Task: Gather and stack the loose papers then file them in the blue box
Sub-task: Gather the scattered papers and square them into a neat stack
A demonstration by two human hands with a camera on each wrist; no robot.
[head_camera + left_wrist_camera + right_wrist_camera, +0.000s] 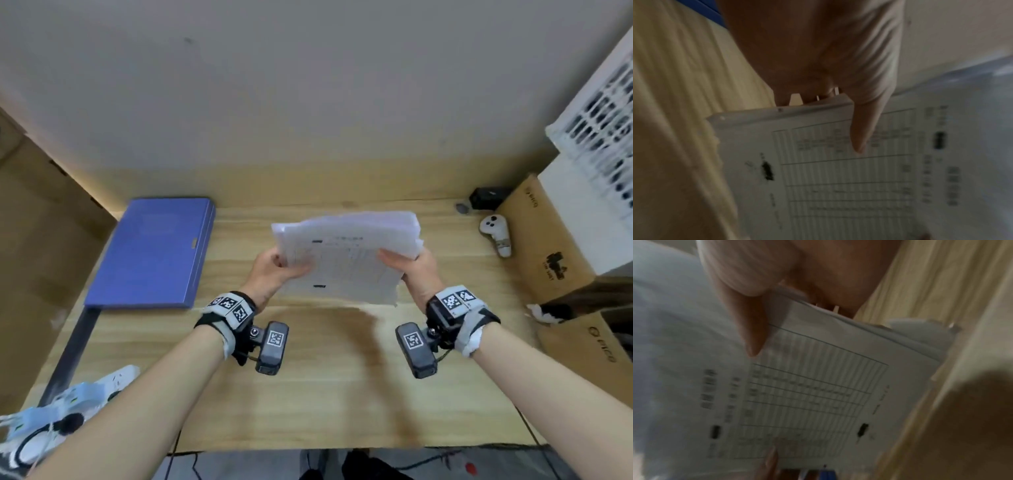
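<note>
A stack of white printed papers [346, 255] hangs above the middle of the wooden table [308, 394], held between both hands. My left hand [274, 270] grips its left edge, thumb on the top sheet. My right hand [409, 265] grips the right edge the same way. In the left wrist view the thumb [863, 129] lies across a printed table on the papers [849, 178]. The right wrist view shows the right thumb [754, 331] on the papers [807, 394]. The blue box [154, 250] lies flat and closed at the table's left, apart from the hands.
A white controller [496, 234] and a small black device [488, 198] lie at the back right. Cardboard boxes [548, 246] and a white crate [603, 113] stand along the right side. A power strip [85, 387] with cables lies at the front left.
</note>
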